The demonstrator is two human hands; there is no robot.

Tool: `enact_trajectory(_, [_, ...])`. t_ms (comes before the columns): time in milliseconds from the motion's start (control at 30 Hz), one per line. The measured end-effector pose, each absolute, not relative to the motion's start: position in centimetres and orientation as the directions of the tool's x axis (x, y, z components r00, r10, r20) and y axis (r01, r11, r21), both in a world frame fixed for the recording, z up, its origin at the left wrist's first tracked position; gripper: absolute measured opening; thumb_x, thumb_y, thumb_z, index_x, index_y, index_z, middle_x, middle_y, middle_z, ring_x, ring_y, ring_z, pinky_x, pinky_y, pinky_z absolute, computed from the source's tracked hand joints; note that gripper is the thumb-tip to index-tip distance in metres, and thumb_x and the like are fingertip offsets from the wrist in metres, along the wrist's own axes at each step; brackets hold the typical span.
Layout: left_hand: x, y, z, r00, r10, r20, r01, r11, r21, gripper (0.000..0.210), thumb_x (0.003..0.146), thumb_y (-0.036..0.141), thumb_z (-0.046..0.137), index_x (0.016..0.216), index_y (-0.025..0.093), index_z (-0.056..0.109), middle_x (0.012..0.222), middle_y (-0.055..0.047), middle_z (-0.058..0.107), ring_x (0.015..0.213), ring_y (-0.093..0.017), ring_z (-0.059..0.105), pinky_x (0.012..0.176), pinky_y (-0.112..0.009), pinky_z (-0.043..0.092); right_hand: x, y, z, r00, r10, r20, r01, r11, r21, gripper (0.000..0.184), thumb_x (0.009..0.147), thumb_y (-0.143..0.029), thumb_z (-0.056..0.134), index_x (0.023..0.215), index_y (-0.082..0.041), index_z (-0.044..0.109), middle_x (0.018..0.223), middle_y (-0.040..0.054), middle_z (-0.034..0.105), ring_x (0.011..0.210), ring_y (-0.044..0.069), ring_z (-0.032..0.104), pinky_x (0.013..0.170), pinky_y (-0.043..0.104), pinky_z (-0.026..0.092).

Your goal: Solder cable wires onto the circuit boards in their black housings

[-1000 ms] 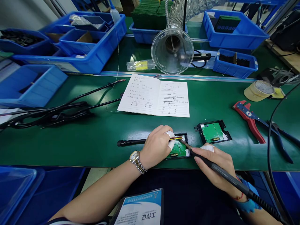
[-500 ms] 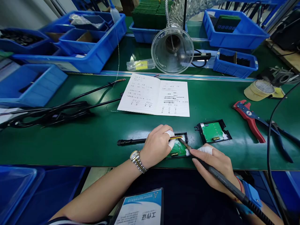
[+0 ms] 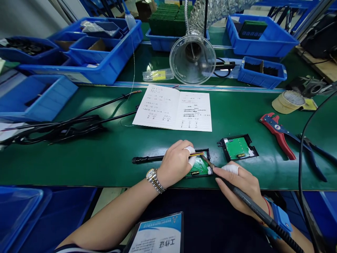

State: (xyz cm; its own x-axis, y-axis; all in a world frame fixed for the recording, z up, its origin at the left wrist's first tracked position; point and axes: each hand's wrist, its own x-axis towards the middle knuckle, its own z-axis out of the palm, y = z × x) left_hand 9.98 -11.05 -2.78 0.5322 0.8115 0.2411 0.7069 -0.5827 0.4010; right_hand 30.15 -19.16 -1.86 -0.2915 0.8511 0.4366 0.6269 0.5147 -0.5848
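Note:
My left hand (image 3: 177,160), closed, pinches a black cable (image 3: 147,159) whose thin coloured wires (image 3: 197,154) stick out to the right. White covers wrap some of its fingertips. Under those wires lies a green circuit board (image 3: 201,168) in a black case, partly hidden by the hand. A soldering iron (image 3: 237,191) is gripped in my right hand (image 3: 243,182). Its tip meets the wire ends above the board; whether it touches the board, I cannot tell. To the right, a second circuit board (image 3: 239,148) lies in its own black case.
An open notebook (image 3: 193,110) lies behind the hands. Wire strippers (image 3: 279,131) and a round yellowish tub (image 3: 288,102) are at the right. Black cables (image 3: 79,128) lie left. A clear fume funnel (image 3: 193,59) and blue bins (image 3: 260,42) stand at the back.
The view has shifted slightly. Both hands, the cable and the soldering iron keep nearly the same positions.

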Motion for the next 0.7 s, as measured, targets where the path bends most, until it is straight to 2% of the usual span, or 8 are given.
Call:
enact_trajectory(267, [9.9, -11.1, -2.8, 0.535, 0.814, 0.225, 0.707, -0.578, 0.407, 0.006, 0.076, 0.012, 0.057, 0.075, 0.015, 0.061, 0.085, -0.004, 0.062, 0.076, -0.019, 0.055, 0.068, -0.033, 0.047, 30.2, -18.9, -2.1, -0.293, 0.877, 0.381, 0.586, 0.48, -0.653, 0.036, 0.078, -0.009, 0.056, 0.112, -0.02, 0.058, 0.083, 0.0045, 0.06, 0.073, 0.014, 0.057, 0.071, 0.03, 0.05])
enact_trajectory(500, [9.9, -11.0, -2.7, 0.534, 0.818, 0.214, 0.711, -0.571, 0.41, 0.005, 0.076, 0.012, 0.058, 0.076, 0.015, 0.061, 0.086, -0.005, 0.062, 0.077, -0.02, 0.055, 0.068, -0.034, 0.047, 30.4, -18.6, -1.6, -0.354, 0.86, 0.367, 0.582, 0.51, -0.634, 0.033, 0.078, -0.009, 0.056, 0.109, -0.019, 0.059, 0.084, 0.0051, 0.06, 0.074, 0.015, 0.057, 0.074, 0.032, 0.049])
enact_trajectory(700, [10.0, -11.0, -2.8, 0.533, 0.816, 0.225, 0.703, -0.575, 0.418, 0.006, 0.076, 0.012, 0.056, 0.074, 0.015, 0.061, 0.085, -0.005, 0.062, 0.077, -0.019, 0.055, 0.068, -0.033, 0.047, 31.1, -19.1, 0.0, -0.246, 0.868, 0.432, 0.619, 0.484, -0.619, 0.034, 0.078, -0.009, 0.057, 0.108, -0.023, 0.06, 0.078, 0.0035, 0.062, 0.067, 0.015, 0.059, 0.068, 0.032, 0.051])
